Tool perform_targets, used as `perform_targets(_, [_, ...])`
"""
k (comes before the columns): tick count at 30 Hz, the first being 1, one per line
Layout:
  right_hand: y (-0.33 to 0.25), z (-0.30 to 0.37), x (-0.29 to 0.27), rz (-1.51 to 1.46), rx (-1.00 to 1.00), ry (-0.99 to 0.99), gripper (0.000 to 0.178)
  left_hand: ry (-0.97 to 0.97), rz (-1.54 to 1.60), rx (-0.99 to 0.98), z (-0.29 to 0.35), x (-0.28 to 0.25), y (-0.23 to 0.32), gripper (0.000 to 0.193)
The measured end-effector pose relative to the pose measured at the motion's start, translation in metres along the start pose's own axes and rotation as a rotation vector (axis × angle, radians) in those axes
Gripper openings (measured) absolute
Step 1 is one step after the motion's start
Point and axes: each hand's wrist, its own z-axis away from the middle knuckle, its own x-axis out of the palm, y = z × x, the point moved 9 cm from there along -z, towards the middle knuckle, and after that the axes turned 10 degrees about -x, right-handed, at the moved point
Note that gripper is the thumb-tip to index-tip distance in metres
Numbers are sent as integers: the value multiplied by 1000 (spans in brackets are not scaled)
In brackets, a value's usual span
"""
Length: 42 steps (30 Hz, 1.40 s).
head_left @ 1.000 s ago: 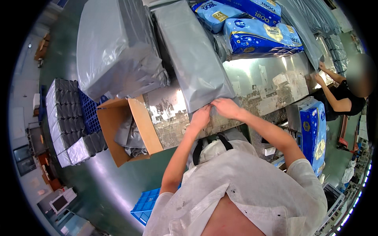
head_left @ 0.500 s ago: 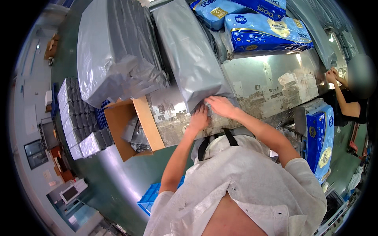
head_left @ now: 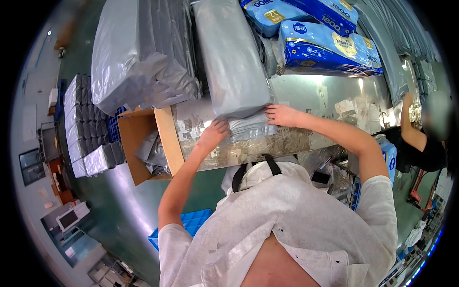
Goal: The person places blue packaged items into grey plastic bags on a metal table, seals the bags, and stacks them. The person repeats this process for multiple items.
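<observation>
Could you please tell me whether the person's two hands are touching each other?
Apart. The head view plainly shows part of the grey plastic flap between the left hand and the right hand.

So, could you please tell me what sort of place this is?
It looks like a packing area, perhaps in a warehouse or factory: a grey bagged parcel and blue packs lie on a metal table, and grey bundles are stacked at the left.
</observation>
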Motion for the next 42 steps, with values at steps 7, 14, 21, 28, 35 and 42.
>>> perform_targets(7, [11, 11, -25, -308, 266, -26, 12, -93, 140, -156, 25, -3, -26, 24])
perform_targets(14, [37, 58, -50, -386, 515, 246, 12, 210, 761, -556, 43, -29, -74, 13])
perform_targets(21, [81, 107, -23, -852, 1096, 389, 23, 226, 935, -799, 27, -19, -124, 14])
perform_targets(28, [77, 123, 75, -1174, 1411, 1052, 15, 384, 1604, -1012, 20, 75, -124, 18])
perform_targets(35, [48, 89, 87, -1193, 1644, 1402, 38, 901, 2111, -1136, 6, 90, -82, 18])
perform_targets(42, [43, 100, 99, -1284, 1647, 1511, 36, 903, 2034, -1162, 15, 91, -87, 17])
